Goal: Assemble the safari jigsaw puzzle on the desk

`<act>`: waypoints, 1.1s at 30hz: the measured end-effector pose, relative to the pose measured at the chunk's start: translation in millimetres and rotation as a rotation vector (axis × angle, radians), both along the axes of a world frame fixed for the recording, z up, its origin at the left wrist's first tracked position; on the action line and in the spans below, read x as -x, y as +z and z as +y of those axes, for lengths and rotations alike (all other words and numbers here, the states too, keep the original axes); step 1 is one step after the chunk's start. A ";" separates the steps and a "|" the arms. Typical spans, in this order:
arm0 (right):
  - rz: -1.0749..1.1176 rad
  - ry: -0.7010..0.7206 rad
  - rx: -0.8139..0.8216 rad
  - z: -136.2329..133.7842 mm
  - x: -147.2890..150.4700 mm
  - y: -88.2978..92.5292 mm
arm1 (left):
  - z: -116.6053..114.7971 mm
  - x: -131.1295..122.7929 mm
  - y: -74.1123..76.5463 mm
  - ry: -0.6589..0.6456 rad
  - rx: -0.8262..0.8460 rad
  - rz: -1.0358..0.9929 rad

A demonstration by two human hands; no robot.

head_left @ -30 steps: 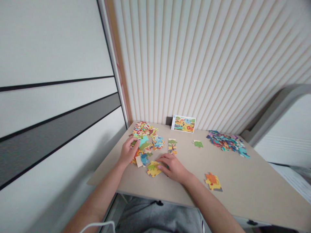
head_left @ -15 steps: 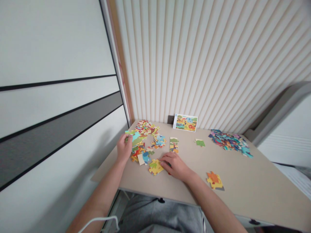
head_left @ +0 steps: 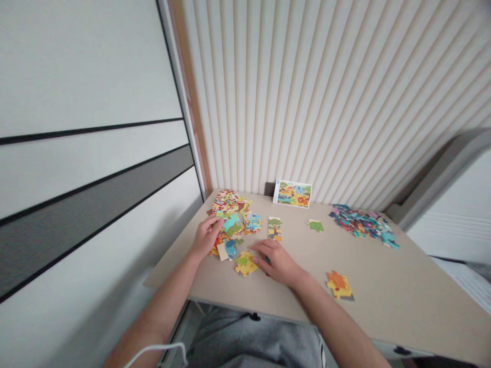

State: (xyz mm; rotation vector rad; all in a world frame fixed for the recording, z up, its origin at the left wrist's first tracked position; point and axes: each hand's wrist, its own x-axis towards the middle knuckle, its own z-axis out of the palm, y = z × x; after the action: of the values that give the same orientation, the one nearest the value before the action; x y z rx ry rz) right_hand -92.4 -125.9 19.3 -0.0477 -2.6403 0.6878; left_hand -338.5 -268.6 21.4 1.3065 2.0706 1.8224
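My left hand (head_left: 207,236) pinches a green and light-blue puzzle piece (head_left: 231,225), held over the loose pieces at the left of the table. Beneath it lie red and orange pieces, partly covered. My right hand (head_left: 279,261) rests on the table, fingers bent, its fingertips at the edge of a yellow and green puzzle piece (head_left: 245,264). Something small and dark shows under that palm, mostly hidden. Between the hands is a blue piece with a pale edge (head_left: 228,249). Beyond the right hand stands a joined strip of tree pieces (head_left: 274,228).
A picture card (head_left: 292,194) leans at the back wall. One green piece (head_left: 315,225) lies right of the strip, and orange and yellow pieces (head_left: 339,285) lie nearer the front. A dark multicoloured pile (head_left: 362,225) sits at the back right. A white panel borders the left.
My left hand has moved right and slightly down, carrying the green and light-blue piece further over the loose pieces. My right hand has hardly moved.
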 end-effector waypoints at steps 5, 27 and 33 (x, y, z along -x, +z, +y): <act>0.020 -0.031 0.025 1.6 -0.1 2.0 | -0.7 -8.9 -4.6 -0.273 0.132 -0.110; 0.041 0.048 0.037 -0.3 4.5 -3.5 | -4.4 -22.3 -8.0 -0.617 0.354 -0.074; 0.029 0.045 0.015 -1.5 3.7 -3.3 | -4.5 -25.1 -7.8 -0.664 0.370 -0.098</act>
State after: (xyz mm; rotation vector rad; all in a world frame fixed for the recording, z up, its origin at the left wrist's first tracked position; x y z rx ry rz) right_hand -96.1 -127.4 16.0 0.0172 -2.6154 0.7173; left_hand -313.4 -273.0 13.6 1.5053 1.5471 1.1344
